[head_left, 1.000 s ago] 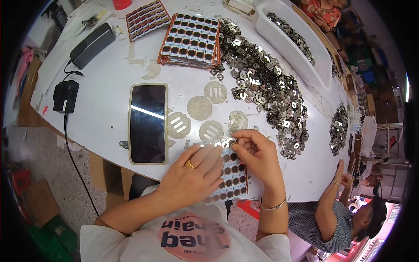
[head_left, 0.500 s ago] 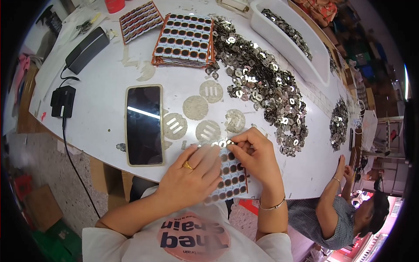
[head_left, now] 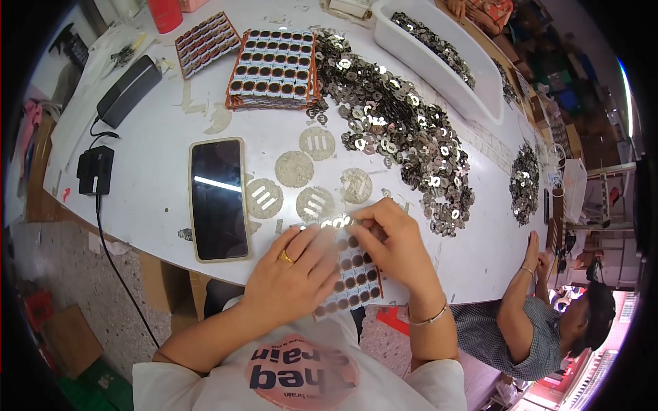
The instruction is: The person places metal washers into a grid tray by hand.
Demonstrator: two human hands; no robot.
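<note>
One gridded sheet of dark discs [head_left: 356,281] sits at the near edge of the white table [head_left: 151,198], under two hands. The left hand [head_left: 295,270] lies half-curled over its left side; the right hand [head_left: 387,240] nearly pinches thumb and forefinger at its far edge, beside shiny pieces [head_left: 336,222]. Whether either grips anything cannot be told. Beyond are one phone [head_left: 219,198], five round grey marks [head_left: 294,169], one sheet stack [head_left: 271,65] and two heaps of metal pieces [head_left: 404,123].
</note>
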